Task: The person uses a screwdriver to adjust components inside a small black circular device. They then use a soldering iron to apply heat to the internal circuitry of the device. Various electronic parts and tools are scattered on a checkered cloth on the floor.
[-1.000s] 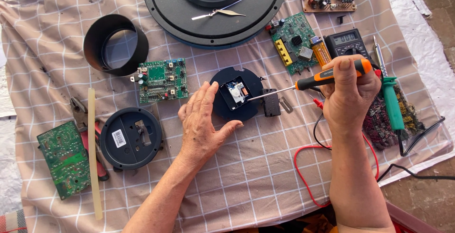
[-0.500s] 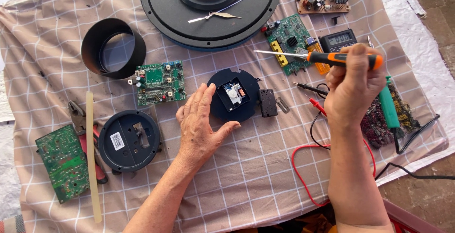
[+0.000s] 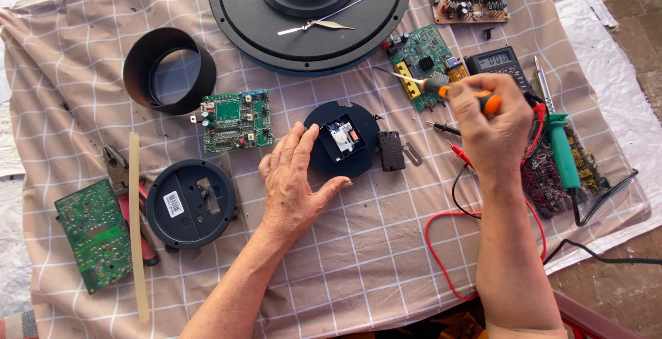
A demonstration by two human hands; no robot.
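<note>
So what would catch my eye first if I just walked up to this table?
Likely the big black clock face at the top centre. Below it, the left hand steadies a round black clock mechanism, while the right hand holds an orange-handled screwdriver above a green circuit board.

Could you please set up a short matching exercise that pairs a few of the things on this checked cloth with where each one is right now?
Things:
1. screwdriver
2. round black clock module
3. soldering iron
4. black ring

Places:
A. lying at the cloth's right side, beside the multimeter
B. held in the right hand
C. at the upper left of the cloth
D. against the left hand, mid-cloth

Pairs: 1-B, 2-D, 3-A, 4-C
</note>
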